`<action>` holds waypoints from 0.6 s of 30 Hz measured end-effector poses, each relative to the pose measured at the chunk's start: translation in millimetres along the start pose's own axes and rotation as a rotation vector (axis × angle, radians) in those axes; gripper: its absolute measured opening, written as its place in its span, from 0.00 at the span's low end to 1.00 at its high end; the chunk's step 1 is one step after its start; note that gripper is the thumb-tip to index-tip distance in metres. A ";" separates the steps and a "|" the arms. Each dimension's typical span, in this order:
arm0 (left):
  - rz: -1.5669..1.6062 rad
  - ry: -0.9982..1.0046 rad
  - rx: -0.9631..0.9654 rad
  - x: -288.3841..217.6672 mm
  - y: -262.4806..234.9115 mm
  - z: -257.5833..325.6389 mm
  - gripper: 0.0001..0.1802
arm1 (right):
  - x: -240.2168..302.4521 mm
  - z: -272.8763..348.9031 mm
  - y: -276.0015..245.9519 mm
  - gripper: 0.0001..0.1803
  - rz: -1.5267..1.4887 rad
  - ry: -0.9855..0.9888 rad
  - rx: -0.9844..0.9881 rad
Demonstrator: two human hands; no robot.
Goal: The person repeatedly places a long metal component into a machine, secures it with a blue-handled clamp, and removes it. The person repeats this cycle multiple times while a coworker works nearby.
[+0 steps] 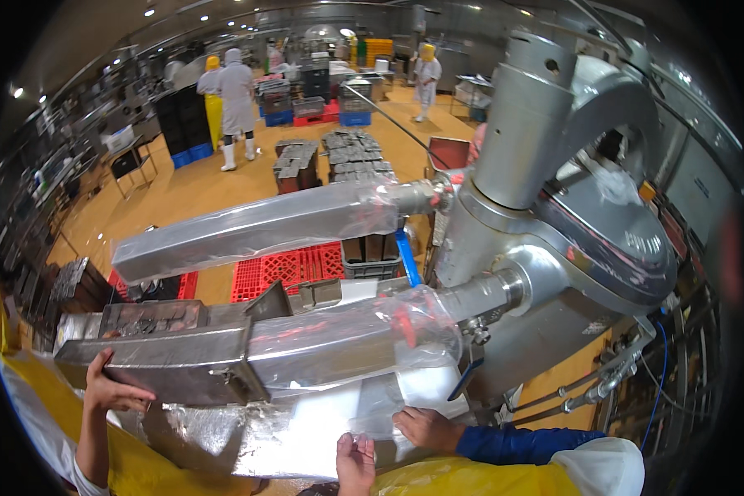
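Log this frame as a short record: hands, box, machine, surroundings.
Hands in front: three; one hand against the steel box near its left end, another hand at bottom centre, and a blue-sleeved hand beside it; whose each is, unclear
Box: right end meets the lower tube
Upper tube: no box on it
Covering: clear film on both tubes
Machine: grey metal, both tubes attached
Floor: orange-brown
Background: people in white, red pallet
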State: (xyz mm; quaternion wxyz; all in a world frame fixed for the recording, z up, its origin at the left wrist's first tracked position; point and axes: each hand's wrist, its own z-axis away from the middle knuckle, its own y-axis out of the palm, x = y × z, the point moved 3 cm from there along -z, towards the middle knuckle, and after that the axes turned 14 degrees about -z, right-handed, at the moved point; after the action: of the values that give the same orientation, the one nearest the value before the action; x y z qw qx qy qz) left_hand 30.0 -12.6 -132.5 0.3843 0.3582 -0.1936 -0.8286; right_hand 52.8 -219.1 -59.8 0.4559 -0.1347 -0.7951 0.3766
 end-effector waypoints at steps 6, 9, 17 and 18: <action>0.046 0.097 0.060 -15.0 2.9 6.5 0.05 | 2.6 20.2 9.8 0.09 -0.473 0.239 -0.202; -1.087 0.684 0.123 -54.0 24.2 39.9 0.10 | -6.4 34.1 62.4 0.05 -1.512 0.867 -0.385; -1.075 0.187 0.297 -101.0 25.9 11.7 0.15 | -31.7 50.5 124.0 0.06 -2.207 0.678 0.019; -1.097 0.155 0.286 -97.5 33.4 20.3 0.15 | -30.3 53.4 126.1 0.06 -2.199 0.684 0.111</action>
State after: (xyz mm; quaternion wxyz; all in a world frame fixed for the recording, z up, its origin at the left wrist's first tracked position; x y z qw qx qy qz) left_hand 75.2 42.9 -55.8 -0.1412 0.5146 -0.0609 -0.8435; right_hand 9.0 -175.7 -185.8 0.7347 0.5564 -0.3001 -0.2462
